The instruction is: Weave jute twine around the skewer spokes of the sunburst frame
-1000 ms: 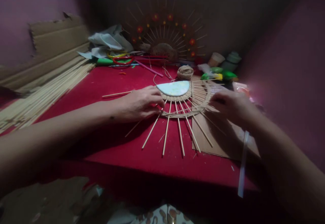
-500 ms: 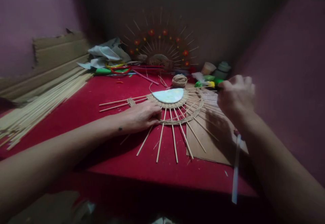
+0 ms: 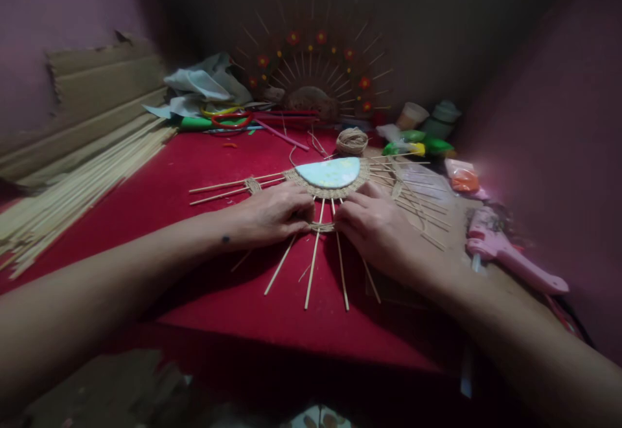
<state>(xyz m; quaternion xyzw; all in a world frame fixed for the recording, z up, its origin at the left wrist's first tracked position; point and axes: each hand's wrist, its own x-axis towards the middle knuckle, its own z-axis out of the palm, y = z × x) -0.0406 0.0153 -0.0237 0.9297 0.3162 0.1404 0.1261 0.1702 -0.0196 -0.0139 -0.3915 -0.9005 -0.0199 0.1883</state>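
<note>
A half-round woven piece with thin wooden sticks fanning out [image 3: 315,266] lies on the red table [image 3: 208,298]. At its centre sits a pale blue half-disc [image 3: 328,173] edged with woven twine. A twine band [image 3: 322,226] runs across the sticks, and another short twine patch [image 3: 252,186] binds the two left sticks. My left hand [image 3: 284,211] is closed on the band left of centre. My right hand [image 3: 372,221] pinches the same band a short way to the right. The fingertips of both hands are partly hidden.
A pink glue gun [image 3: 510,253] rests at the right on cardboard. Behind lie a twine ball [image 3: 352,141], scissors with red handles [image 3: 230,121] and a cup [image 3: 412,117]. Many loose sticks [image 3: 92,185] are at the left. A flower-decorated fan piece [image 3: 311,65] stands at the back.
My right hand has come down from the raised right side to the twine band beside my left hand. The glue gun is now uncovered in view. My left hand stays nearly in place.
</note>
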